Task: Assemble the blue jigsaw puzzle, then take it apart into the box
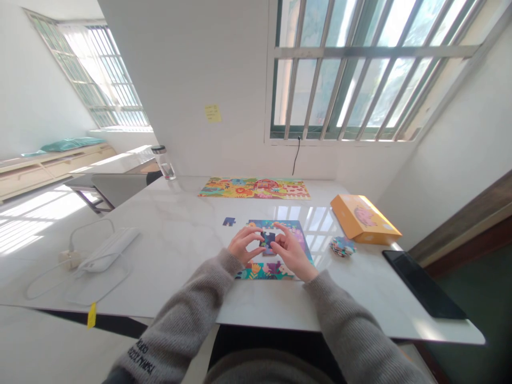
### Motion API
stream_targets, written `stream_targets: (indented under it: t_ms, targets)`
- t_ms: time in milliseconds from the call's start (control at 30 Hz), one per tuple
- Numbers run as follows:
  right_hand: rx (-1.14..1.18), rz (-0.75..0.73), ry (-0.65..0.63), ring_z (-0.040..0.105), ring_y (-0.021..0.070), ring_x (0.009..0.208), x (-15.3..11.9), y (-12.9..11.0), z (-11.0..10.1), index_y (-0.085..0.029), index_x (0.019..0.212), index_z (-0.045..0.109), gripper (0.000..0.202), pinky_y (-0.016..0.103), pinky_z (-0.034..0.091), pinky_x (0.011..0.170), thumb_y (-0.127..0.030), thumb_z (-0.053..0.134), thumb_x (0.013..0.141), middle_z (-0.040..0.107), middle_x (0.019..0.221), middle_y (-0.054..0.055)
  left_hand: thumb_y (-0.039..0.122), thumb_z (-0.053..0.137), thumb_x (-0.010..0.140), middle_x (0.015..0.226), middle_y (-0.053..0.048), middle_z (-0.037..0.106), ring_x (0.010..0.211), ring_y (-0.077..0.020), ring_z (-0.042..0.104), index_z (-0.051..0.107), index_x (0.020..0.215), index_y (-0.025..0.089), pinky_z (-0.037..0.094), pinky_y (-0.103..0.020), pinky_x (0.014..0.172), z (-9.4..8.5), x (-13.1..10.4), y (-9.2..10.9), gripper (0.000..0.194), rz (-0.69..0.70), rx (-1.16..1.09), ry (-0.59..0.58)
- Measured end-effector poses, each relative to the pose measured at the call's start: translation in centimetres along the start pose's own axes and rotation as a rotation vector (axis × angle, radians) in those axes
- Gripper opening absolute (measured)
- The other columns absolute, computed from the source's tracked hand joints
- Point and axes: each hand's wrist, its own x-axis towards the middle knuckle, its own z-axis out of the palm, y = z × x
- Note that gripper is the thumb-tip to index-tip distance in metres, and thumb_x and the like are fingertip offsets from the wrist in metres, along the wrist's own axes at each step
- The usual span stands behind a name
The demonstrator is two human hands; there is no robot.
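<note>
A dark blue puzzle piece (268, 241) is held between my two hands, over the middle of a partly assembled puzzle (256, 271). My left hand (245, 246) has thumb and fingertips at the piece's left edge. From the other side, my right hand (294, 250) grips it with the thumb on its lower right. The puzzle under my hands is joined along its edges, with bare white table showing inside; my hands hide part of it. Beyond my left hand lies a loose dark puzzle piece (229, 221). To the right sits a small pile of puzzle pieces (343, 247).
A long colourful animal picture (256, 188) lies near the wall. On the right are an orange box (365, 217) and a black tablet-like slab (424, 285). A white power strip (110, 249) with cables lies left; a clear bottle (164, 162) stands at the back left.
</note>
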Motion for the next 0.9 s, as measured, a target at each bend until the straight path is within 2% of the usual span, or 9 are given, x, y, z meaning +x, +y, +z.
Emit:
stream_targets:
  t_ms: [100, 233, 400, 500, 633, 767, 900]
  targets:
    - [-0.019, -0.025, 0.056, 0.051, 0.0127, 0.062, 0.1, 0.0, -0.2, -0.02, 0.14, 0.037, 0.057, 0.027, 0.042, 0.06, -0.035, 0.058, 0.089, 0.05, 0.07, -0.007, 0.034, 0.074, 0.083, 0.105, -0.01, 0.07, 0.096, -0.0218, 0.066, 0.069, 0.096, 0.02, 0.055, -0.039, 0.087, 0.1, 0.0, 0.0, 0.019, 0.011, 0.009, -0.027]
    - [-0.104, -0.071, 0.128, 0.049, 0.013, 0.062, 0.3, 0.2, -0.7, -0.019, 0.13, 0.045, 0.043, 0.028, 0.041, 0.06, -0.035, 0.055, 0.091, 0.05, 0.071, -0.005, 0.031, 0.073, 0.084, 0.093, -0.006, 0.073, 0.088, -0.0205, 0.065, 0.07, 0.098, 0.022, 0.054, -0.039, 0.084, 0.1, -0.1, 0.1, 0.017, 0.021, 0.052, -0.062]
    - [-0.097, -0.096, 0.037, 0.046, 0.0128, 0.063, 0.1, 0.2, -0.8, -0.021, 0.124, 0.046, 0.035, 0.027, 0.038, 0.06, -0.034, 0.053, 0.093, 0.048, 0.072, -0.005, 0.029, 0.072, 0.084, 0.12, -0.01, 0.069, 0.11, -0.0241, 0.062, 0.067, 0.113, 0.023, 0.051, -0.044, 0.095, -0.1, 0.1, 0.1, 0.03, 0.069, 0.043, -0.08]
    - [-0.04, -0.063, 0.016, 0.047, 0.0125, 0.063, 0.0, 0.0, -0.4, -0.022, 0.126, 0.045, 0.039, 0.027, 0.039, 0.06, -0.034, 0.056, 0.091, 0.048, 0.073, -0.005, 0.029, 0.072, 0.084, 0.114, -0.009, 0.071, 0.105, -0.023, 0.063, 0.068, 0.105, 0.023, 0.052, -0.042, 0.092, -0.1, 0.1, 0.1, 0.022, 0.085, 0.032, -0.082]
    - [0.015, 0.004, -0.019, 0.048, 0.0117, 0.063, -0.1, -0.1, 0.0, -0.023, 0.131, 0.043, 0.05, 0.026, 0.04, 0.059, -0.034, 0.062, 0.087, 0.05, 0.076, -0.006, 0.033, 0.075, 0.081, 0.104, -0.009, 0.069, 0.097, -0.0224, 0.063, 0.068, 0.093, 0.022, 0.053, -0.039, 0.085, 0.1, -0.2, 0.0, 0.019, 0.016, 0.078, -0.008]
    - [-0.01, -0.025, 0.061, 0.049, 0.0125, 0.062, 0.1, 0.3, -0.3, -0.021, 0.126, 0.045, 0.044, 0.027, 0.042, 0.06, -0.036, 0.06, 0.088, 0.048, 0.071, -0.007, 0.033, 0.076, 0.08, 0.092, -0.006, 0.069, 0.088, -0.0207, 0.062, 0.068, 0.09, 0.021, 0.053, -0.038, 0.083, 0.1, -0.2, 0.2, 0.017, 0.016, 0.063, -0.045]
    - [-0.1, -0.042, 0.064, 0.052, 0.0133, 0.065, 0.2, 0.9, -0.7, -0.02, 0.11, 0.053, 0.028, 0.028, 0.044, 0.063, -0.038, 0.06, 0.089, 0.051, 0.074, -0.004, 0.023, 0.07, 0.081, 0.11, -0.009, 0.069, 0.102, -0.0233, 0.061, 0.068, 0.091, 0.022, 0.051, -0.043, 0.092, -0.2, 0.0, 0.3, 0.011, -0.023, 0.074, -0.039]
